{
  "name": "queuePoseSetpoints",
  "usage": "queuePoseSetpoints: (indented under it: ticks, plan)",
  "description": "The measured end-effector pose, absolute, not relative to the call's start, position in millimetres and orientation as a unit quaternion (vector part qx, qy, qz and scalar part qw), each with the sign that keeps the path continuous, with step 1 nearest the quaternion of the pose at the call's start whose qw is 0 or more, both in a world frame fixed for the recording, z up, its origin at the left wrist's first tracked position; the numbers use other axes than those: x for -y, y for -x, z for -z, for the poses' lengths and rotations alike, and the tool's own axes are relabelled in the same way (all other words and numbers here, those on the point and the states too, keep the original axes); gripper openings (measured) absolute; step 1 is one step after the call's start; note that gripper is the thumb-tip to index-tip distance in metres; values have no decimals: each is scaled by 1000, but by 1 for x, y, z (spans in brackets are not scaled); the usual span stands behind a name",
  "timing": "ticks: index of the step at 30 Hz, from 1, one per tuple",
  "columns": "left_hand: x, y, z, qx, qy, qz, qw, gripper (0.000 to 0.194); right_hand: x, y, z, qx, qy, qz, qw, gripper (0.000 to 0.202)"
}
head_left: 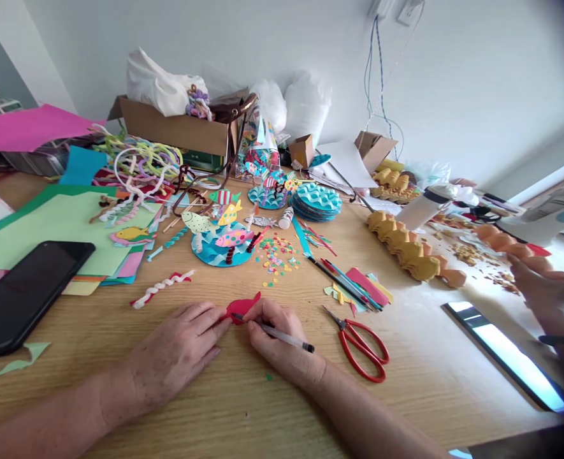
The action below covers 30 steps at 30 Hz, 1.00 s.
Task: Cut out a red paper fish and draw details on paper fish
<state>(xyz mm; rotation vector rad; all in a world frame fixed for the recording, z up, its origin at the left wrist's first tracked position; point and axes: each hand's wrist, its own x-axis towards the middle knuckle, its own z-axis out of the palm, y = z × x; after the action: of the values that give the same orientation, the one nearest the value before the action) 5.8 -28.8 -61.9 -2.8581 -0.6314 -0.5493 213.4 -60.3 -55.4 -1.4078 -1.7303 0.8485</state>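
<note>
On the tabletop in front of me lies a small red paper fish cutout (241,307). The fingertips of my left hand (176,347) rest on its left edge, with the fingers stretched out and lying flat. My right hand (284,338) is closed round a pen (289,336) with a clear barrel and dark end, its tip against the red paper. Red-handled scissors (361,347) lie to the right of that hand. Beyond the hands, several decorated paper fish, one of them pink (234,238), stand on a blue wavy paper disc (222,252).
A black phone (33,293) and stacked coloured paper (62,233) occupy the left. Pens (343,280), paper scraps and confetti (279,252) lie ahead. At right are egg-carton strips (401,248), a lit tablet (506,354) and another person's hand (544,290). Blue discs (316,203) are stacked behind.
</note>
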Motion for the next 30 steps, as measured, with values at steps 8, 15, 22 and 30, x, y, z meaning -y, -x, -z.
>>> queuePoseSetpoints:
  ticks: [8, 15, 22, 30]
  plan:
    - [28, -4, 63, 221, 958, 171, 70, 32, 61, -214, 53, 675, 562, -317, 357, 11]
    - [28, -4, 64, 225, 957, 169, 70, 31, 63, -214, 50, 676, 564, -317, 353, 11]
    - [29, -4, 64, 217, 957, 171, 83, 32, 62, -214, 47, 678, 557, -332, 347, 8]
    - [29, -4, 62, 219, 958, 175, 60, 33, 62, -213, 46, 671, 557, -342, 350, 9]
